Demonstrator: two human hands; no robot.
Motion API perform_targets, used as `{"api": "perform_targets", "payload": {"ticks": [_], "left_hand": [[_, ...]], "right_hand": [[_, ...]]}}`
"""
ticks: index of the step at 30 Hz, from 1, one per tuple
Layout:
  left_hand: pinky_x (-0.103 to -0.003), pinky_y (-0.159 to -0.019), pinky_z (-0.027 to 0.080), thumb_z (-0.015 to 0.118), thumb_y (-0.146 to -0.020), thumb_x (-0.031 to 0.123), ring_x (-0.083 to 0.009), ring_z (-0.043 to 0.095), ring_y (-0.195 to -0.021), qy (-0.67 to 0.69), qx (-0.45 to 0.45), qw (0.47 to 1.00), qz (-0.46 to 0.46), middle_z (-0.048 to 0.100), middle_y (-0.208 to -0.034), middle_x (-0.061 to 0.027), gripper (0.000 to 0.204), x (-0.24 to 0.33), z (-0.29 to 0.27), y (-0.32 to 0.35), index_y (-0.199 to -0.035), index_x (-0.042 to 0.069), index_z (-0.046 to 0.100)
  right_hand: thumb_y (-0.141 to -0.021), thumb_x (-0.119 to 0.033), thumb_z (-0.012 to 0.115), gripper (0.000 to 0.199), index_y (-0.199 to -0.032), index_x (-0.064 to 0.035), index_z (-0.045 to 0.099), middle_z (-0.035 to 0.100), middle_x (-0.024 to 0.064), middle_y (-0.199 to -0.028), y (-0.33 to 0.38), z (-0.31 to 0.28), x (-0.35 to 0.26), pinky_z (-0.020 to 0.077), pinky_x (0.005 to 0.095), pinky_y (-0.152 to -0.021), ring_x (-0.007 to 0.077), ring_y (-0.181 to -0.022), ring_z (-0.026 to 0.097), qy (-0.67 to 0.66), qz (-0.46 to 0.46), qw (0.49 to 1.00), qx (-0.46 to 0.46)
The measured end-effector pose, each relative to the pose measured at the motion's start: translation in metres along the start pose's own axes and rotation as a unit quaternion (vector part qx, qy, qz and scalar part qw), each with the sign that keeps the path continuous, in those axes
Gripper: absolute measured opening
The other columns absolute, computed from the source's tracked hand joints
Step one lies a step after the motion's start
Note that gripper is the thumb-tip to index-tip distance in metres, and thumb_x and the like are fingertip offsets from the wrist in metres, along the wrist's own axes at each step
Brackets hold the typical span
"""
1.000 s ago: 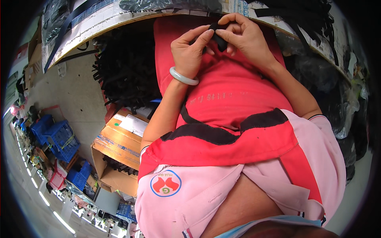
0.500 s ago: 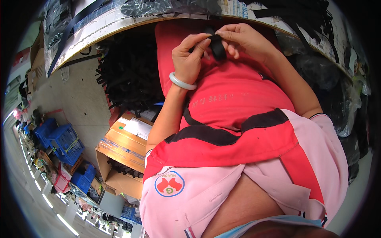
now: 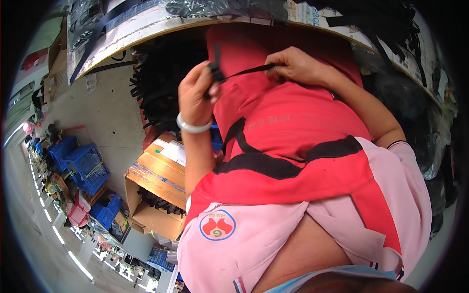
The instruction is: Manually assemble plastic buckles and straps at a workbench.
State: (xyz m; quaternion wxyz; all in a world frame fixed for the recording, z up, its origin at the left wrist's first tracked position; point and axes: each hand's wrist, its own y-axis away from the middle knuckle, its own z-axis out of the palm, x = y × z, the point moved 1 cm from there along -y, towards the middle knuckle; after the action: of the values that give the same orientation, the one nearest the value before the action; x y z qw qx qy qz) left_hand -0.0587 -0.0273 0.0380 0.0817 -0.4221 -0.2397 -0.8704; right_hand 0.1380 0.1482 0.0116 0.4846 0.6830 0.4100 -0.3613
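Observation:
A narrow black strap [image 3: 249, 71] is stretched between my two hands above my red apron [image 3: 293, 115]. My left hand [image 3: 196, 95], with a pale bangle at the wrist, is closed around one end. A dark buckle-like piece [image 3: 216, 73] sticks up there, blurred by motion, so its exact shape is unclear. My right hand [image 3: 298, 66] pinches the other end between thumb and curled fingers, over the upper part of the apron.
A table edge [image 3: 161, 35] curves across the top, bearing plastic-wrapped goods and black straps [image 3: 381, 24]. Under it at left lies a heap of black strips [image 3: 168, 88]. An open cardboard box [image 3: 156, 180] stands by my left side, with blue crates [image 3: 85, 168] farther left.
My hands have drawn apart from close together. The left moved left and down, the right slightly down, and the strap between them now runs taut.

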Motion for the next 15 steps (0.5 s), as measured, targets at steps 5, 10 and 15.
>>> {"api": "perform_targets", "payload": {"ticks": [5,10,15], "left_hand": [[-0.021,-0.049,0.043,0.056,-0.097,0.016,-0.0112,0.056,-0.066,-0.229,0.254,0.934,0.105,0.061,-0.094,-0.0097,0.039,0.044,-0.095,0.038,-0.13,-0.002,0.046],[-0.041,-0.094,0.053,0.056,-0.093,0.001,-0.0301,0.062,-0.101,0.217,0.339,0.911,0.094,0.063,-0.104,-0.0203,0.027,0.015,-0.205,0.055,-0.118,-0.007,0.05],[-0.038,-0.111,0.038,0.049,-0.078,-0.018,-0.0323,0.052,-0.12,0.186,0.11,0.976,0.03,0.056,-0.119,-0.0215,0.047,-0.024,-0.106,0.009,-0.125,-0.011,0.047]], "right_hand": [[-0.087,-0.014,0.065,0.052,-0.135,-0.0158,0.045,0.066,0.0128,-0.077,0.012,-0.006,-0.003,0.0506,0.0364,-0.068,0.0277,-0.069,0.065,0.063,-0.028,0.993,0.101],[-0.086,-0.014,0.065,0.019,-0.103,-0.0061,0.067,0.066,0.0112,-0.096,0.048,-0.05,-0.001,0.0513,0.0359,-0.076,0.0286,-0.086,0.064,0.203,-0.156,0.915,0.313],[-0.078,-0.012,0.071,0.033,-0.111,-0.0079,0.066,0.063,0.0073,-0.101,0.096,-0.097,0.022,0.045,0.0346,-0.09,0.0279,-0.101,0.056,0.419,-0.05,0.8,0.427]]}}
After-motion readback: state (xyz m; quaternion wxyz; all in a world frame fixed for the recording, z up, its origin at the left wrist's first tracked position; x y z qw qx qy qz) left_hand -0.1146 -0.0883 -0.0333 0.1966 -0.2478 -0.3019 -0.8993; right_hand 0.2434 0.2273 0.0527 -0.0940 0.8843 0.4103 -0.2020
